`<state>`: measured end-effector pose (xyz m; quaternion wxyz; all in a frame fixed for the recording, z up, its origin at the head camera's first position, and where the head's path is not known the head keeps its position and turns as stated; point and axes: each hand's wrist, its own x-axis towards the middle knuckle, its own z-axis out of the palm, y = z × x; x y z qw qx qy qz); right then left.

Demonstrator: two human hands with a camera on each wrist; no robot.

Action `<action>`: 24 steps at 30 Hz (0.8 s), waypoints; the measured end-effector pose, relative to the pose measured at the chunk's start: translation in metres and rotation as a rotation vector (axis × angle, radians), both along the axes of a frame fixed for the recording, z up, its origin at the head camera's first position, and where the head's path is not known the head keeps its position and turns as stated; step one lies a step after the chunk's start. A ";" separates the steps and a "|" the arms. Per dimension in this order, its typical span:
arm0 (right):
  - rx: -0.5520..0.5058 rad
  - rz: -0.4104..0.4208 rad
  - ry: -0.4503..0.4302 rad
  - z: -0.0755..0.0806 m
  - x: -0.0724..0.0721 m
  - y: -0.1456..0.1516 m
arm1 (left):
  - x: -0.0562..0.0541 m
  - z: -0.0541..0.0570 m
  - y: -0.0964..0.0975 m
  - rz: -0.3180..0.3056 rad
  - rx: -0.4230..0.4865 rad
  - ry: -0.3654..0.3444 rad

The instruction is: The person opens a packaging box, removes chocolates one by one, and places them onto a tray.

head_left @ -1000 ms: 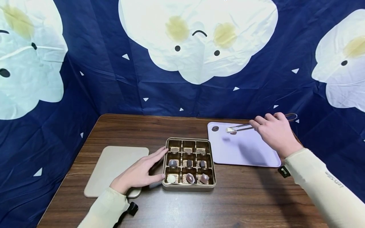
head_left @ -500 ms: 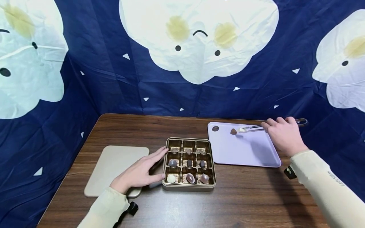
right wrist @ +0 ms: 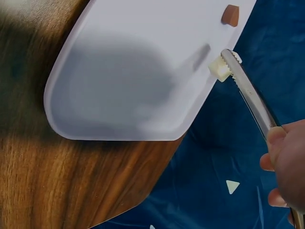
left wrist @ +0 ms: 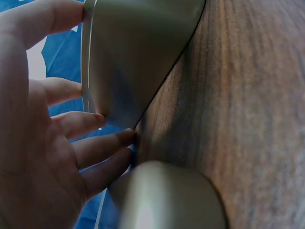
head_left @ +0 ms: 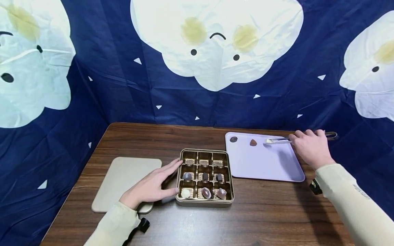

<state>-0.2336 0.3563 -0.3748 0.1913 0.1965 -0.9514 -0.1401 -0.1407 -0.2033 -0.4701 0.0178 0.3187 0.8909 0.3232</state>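
My right hand (head_left: 311,147) grips metal tongs (head_left: 284,140) over the far right of the lilac tray (head_left: 261,167). In the right wrist view, the serrated tips pinch a white chocolate (right wrist: 219,69), held above the tray's edge. A brown chocolate (head_left: 253,142) and a dark round chocolate (head_left: 233,139) lie on the tray. My left hand (head_left: 152,184) touches the left side of a gold tin (head_left: 204,204), fingers fairly straight and spread. Chocolates, among them a pink oval one (head_left: 206,193), sit in the tin's middle and front rows.
A beige lid (head_left: 123,179) lies left of the tin, partly under my left forearm. Everything stands on a dark wooden table (head_left: 261,212). Blue cloth (head_left: 172,116) with cloud prints hangs behind it and at the sides.
My right hand has carried the tongs and white chocolate to the right across the tray, away from the brown chocolate, which now shows fully. My left hand and the tin have stayed put.
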 end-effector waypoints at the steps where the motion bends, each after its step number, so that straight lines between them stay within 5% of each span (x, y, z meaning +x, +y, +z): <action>1: -0.004 0.001 -0.002 -0.001 0.000 0.001 | 0.000 0.000 0.000 -0.001 0.000 0.001; 24: 0.046 -0.063 -0.056 -0.009 -0.005 -0.002 | 0.000 -0.001 0.000 -0.007 0.006 0.009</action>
